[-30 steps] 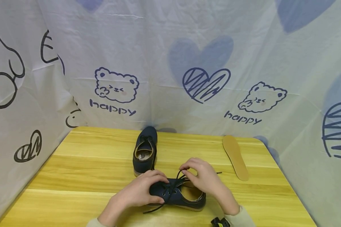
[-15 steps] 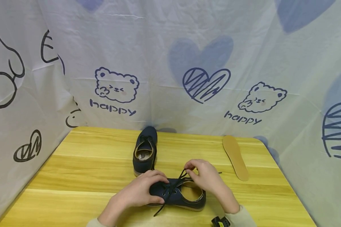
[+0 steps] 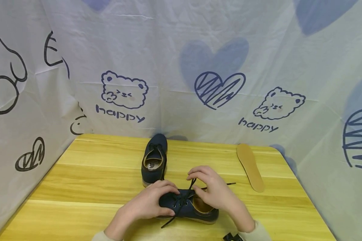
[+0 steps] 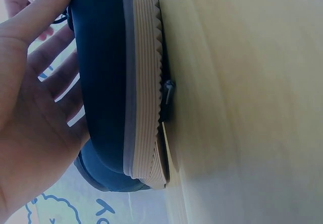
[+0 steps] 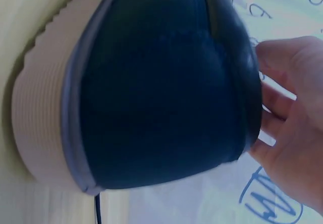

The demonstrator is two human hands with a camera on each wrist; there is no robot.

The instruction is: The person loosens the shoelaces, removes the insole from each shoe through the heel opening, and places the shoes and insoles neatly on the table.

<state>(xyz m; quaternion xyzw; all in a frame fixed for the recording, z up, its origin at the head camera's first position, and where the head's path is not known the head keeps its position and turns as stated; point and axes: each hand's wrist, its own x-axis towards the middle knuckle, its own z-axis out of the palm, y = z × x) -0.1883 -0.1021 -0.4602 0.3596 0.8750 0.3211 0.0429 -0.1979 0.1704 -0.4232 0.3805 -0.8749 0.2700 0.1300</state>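
A dark blue shoe (image 3: 185,211) lies on its sole, toe to the left. My left hand (image 3: 147,202) grips its toe part, thumb on the near side and fingers over the far side; the left wrist view shows this hand (image 4: 35,98) along the upper. Above the shoe's opening, my right hand (image 3: 214,189) has its fingers bent round an upright loop of black lace (image 3: 191,184), thumb lower down. One lace end hangs over the near side. In the right wrist view the heel (image 5: 161,98) hides part of the right hand (image 5: 292,113).
A second dark blue shoe (image 3: 154,160) stands behind, toe towards the back. A tan insole (image 3: 250,167) lies at the back right of the wooden table (image 3: 93,187). A small black object (image 3: 233,237) is by the right sleeve. Printed cloth hangs around the table.
My right hand has moved left since half a second ago, and its index finger reaches further over the lace loop. The near lace end has shifted slightly. My left hand has stayed on the toe.
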